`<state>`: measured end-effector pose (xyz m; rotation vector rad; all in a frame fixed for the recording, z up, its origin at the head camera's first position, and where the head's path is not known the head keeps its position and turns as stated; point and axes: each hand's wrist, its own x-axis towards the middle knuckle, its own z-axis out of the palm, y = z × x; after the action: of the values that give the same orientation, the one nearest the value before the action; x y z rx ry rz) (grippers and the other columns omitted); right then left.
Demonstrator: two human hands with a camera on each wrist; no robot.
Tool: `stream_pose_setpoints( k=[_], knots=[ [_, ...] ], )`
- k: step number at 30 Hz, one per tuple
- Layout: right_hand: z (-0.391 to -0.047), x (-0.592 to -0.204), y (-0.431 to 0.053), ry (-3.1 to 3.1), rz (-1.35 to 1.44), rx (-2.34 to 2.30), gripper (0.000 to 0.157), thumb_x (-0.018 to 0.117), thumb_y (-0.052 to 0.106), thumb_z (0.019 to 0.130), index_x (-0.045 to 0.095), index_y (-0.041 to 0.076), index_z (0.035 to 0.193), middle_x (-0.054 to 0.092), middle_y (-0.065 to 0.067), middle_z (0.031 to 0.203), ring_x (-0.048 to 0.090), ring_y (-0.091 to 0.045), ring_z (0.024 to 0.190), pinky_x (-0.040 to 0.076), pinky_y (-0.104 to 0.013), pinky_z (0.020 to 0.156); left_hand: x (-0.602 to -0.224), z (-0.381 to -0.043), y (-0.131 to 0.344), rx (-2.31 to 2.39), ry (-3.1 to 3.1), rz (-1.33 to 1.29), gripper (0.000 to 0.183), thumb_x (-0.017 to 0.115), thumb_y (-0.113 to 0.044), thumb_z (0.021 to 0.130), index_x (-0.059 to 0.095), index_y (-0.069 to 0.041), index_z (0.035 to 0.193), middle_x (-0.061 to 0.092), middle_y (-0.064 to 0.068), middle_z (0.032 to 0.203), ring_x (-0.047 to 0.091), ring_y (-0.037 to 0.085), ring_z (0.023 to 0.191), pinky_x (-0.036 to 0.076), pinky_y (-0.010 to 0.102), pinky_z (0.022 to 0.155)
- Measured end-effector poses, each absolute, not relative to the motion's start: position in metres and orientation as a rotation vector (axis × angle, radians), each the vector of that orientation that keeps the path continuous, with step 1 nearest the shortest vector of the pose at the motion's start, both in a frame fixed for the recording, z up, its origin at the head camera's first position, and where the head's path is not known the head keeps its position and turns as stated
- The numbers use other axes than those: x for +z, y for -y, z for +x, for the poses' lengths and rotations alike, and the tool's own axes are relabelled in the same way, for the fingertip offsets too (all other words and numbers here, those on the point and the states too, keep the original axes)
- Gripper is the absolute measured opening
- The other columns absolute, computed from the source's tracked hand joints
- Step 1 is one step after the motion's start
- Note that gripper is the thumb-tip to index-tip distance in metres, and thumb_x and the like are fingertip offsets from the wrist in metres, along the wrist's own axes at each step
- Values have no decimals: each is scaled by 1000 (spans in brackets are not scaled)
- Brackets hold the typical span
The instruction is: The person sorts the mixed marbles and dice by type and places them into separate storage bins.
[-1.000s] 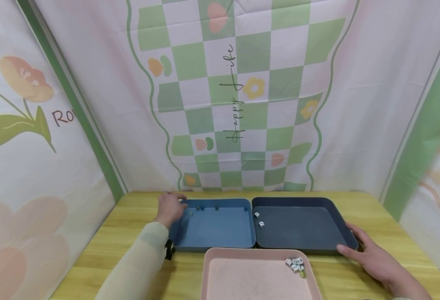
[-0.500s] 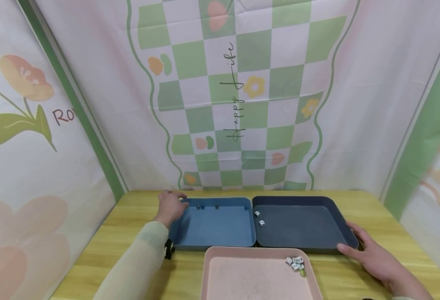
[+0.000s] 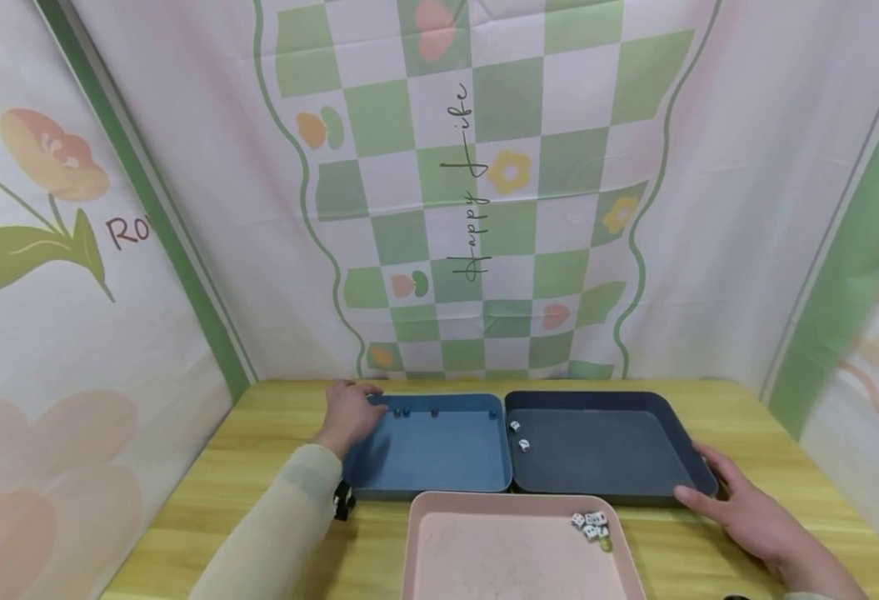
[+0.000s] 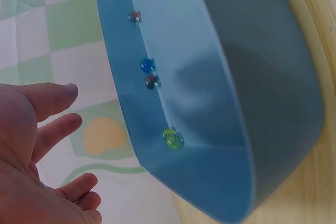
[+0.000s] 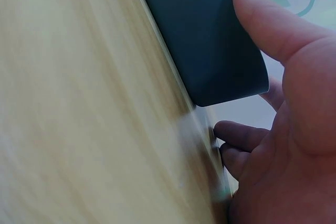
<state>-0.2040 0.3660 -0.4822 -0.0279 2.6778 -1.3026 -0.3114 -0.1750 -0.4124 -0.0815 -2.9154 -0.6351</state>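
My left hand (image 3: 352,414), fingers relaxed and holding nothing, hovers at the far left corner of the blue tray (image 3: 435,458). Several glass marbles lie inside that tray along its far wall, among them a blue marble (image 4: 147,65) and yellow-green marbles (image 4: 173,139) near the corner, hidden by the hand in the head view. My right hand (image 3: 746,512) holds the near right corner of the dark navy tray (image 3: 604,454), thumb on its front wall (image 5: 210,40) and fingers round the right side. White dice (image 3: 524,446) sit near this tray's left wall.
In front of both trays stands a pink tray (image 3: 484,550), with several white dice (image 3: 591,525) and a yellow-green marble (image 3: 606,543) in its far right corner. The wooden table (image 3: 207,492) ends at a printed curtain (image 3: 446,333).
My left hand has shifted slightly right over the blue tray's corner. A yellow-green marble seen earlier on the floor of that tray has moved toward the far left corner. My right hand has stayed put.
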Motion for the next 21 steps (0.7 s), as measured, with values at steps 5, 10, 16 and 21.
stream_pose_setpoints(
  k=[5,10,16,21],
  knots=[
    [-205,-481,-366,-2664,-18,-1297,96,60,43,100,-4,6,159,1,-45,150,8,-68,131,21,-77,95,-406,-305,155,-705,2863,-203,27,76,-21,88,76,-8,113,72,10,101,41,38,130,26,52,108],
    [-204,-479,-366,-2623,-3,-1299,95,59,43,101,-7,6,159,-2,-46,150,6,-68,131,22,-76,96,-397,-294,127,-800,2855,-335,32,76,-24,89,75,-11,118,54,21,135,35,39,135,32,53,107],
    [-205,-479,-366,-2617,-5,-1300,95,58,43,101,-7,6,159,-3,-45,150,5,-68,131,20,-76,96,-390,-273,93,-866,2925,-503,40,76,-28,90,69,-15,128,39,19,149,31,38,139,37,53,105],
    [-204,-479,-366,-2622,-6,-1305,95,59,42,101,-6,6,159,-2,-45,150,5,-68,131,20,-77,96,-387,-249,62,-776,2989,-662,44,74,-34,92,66,-23,133,33,10,155,26,32,143,43,48,102]
  ],
)
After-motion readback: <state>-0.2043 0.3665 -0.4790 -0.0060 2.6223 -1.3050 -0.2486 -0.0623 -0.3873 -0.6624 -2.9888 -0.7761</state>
